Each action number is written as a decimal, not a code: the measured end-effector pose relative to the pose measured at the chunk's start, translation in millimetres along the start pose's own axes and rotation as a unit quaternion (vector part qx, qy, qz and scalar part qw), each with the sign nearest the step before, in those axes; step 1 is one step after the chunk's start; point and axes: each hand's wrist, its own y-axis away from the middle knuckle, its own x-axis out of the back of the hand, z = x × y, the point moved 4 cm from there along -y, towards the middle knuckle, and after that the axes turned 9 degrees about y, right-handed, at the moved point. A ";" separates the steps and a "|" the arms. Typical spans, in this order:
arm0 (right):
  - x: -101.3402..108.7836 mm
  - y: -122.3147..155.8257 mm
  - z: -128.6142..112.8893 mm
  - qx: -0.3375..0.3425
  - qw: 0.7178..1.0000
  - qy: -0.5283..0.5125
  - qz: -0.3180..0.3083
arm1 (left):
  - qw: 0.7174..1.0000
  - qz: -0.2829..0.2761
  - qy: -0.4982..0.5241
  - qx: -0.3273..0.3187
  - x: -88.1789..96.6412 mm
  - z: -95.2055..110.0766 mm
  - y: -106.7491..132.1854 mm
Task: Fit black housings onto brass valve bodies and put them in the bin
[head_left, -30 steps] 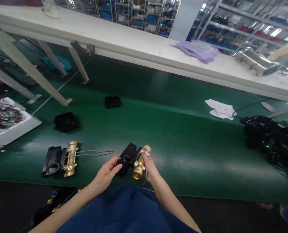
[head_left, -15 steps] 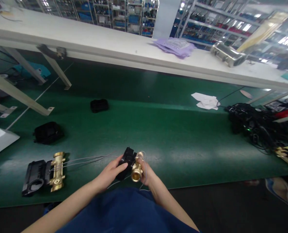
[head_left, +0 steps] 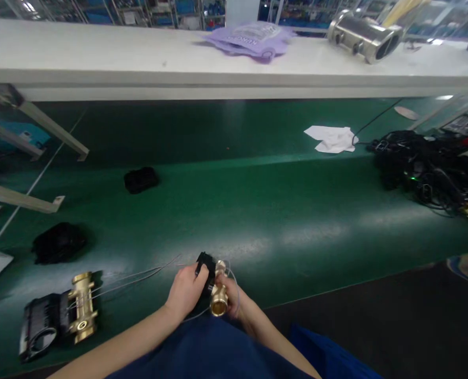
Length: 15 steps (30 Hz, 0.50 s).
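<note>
Head view: brass fitting (head_left: 219, 300) with black housing (head_left: 204, 268) is now held closer to the body than a second ago, at the near edge of the green mat (head_left: 281, 210). Left hand (head_left: 186, 290) is wrapped over the housing; right hand (head_left: 234, 300) is clasped on the brass. A second assembly (head_left: 58, 322) is left lying well to the left, with thin wires (head_left: 139, 273) trailing between.

A plain dark green worktop (head_left: 281, 210); a shiny gold-coloured brass fitting (head_left: 219, 297) joined to a black housing (head_left: 204, 266); a second brass-and-black assembly (head_left: 58, 322) at left; thin grey wires (head_left: 135, 276); a white cloth (head_left: 332, 139); a black cable tangle (head_left: 419, 166); a white shelf (head_left: 139, 63) bearing lilac bags (head_left: 247, 39) and a silver steel cylinder (head_left: 362, 37); blue clothing (head_left: 210, 352).
</note>
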 end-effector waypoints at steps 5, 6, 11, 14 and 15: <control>4.1 8.7 8.3 -0.022 0.999 -0.039 0.008 | 0.997 0.004 -0.065 -0.032 -10.9 7.5 3.1; 2.5 9.8 7.5 -0.017 0.999 -0.037 0.011 | 0.997 0.008 -0.070 -0.034 -11.7 5.1 2.0; -6.5 16.9 -6.0 -0.026 0.999 0.006 0.047 | 0.998 0.027 -0.049 -0.030 -8.5 -21.3 -11.3; -3.2 33.1 -17.2 -0.076 0.992 0.102 -0.006 | 0.999 0.034 -0.012 -0.006 -4.6 -35.2 -18.2; 1.6 40.9 -21.3 -0.087 0.985 0.151 -0.017 | 0.999 0.040 -0.002 0.000 -3.9 -38.3 -18.3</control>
